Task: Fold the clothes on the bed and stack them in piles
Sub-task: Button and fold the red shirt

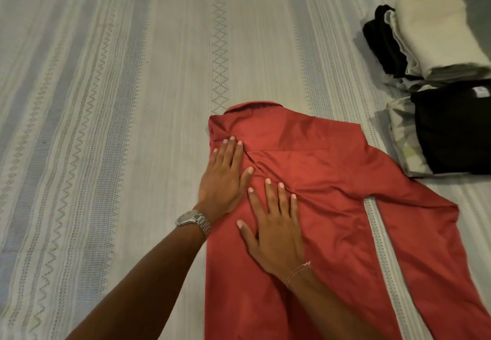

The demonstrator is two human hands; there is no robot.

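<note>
Left hand (pixel 221 177) and right hand (pixel 276 229), fingers straight, pressing flat on red shirt (pixel 332 180) on bed (pixel 119 100); folded piles (pixel 435 39) at right.

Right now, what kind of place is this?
Probably a bedroom: a pale striped woven bedspread fills the view, a red collared shirt lies spread on it under both flat hands, and folded piles, a cream fluffy towel on dark clothes, sit at right.
</note>
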